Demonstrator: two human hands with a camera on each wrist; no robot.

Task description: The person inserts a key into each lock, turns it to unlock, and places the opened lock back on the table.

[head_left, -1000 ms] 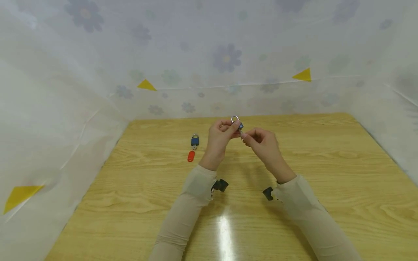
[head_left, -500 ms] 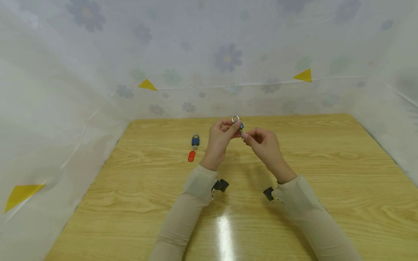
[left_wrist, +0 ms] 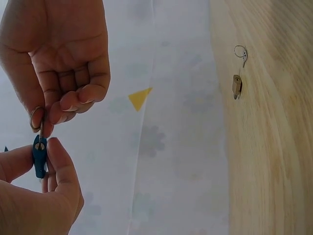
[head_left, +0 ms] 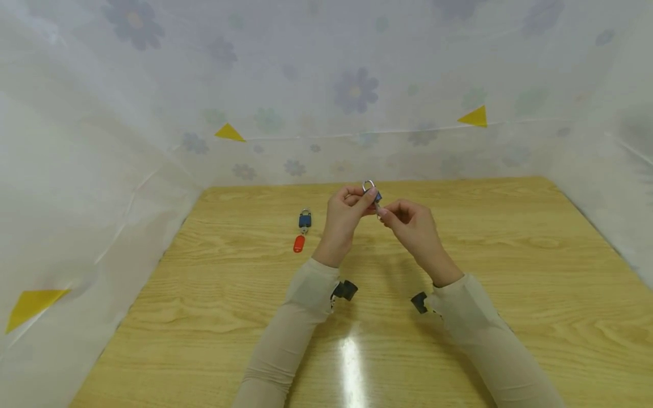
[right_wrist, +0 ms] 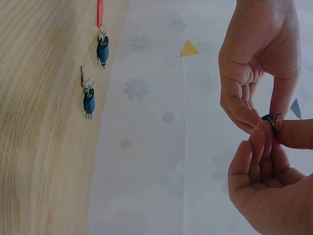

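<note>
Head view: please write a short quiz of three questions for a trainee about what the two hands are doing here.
1. True or false: the left hand holds the blue padlock up above the table.
2. Which colour is the tag that lies on the table? A green, B orange, C black.
3. Short answer: what does the right hand pinch at the blue padlock?

Key
1. True.
2. B.
3. The key, which hangs on a small metal ring.
</note>
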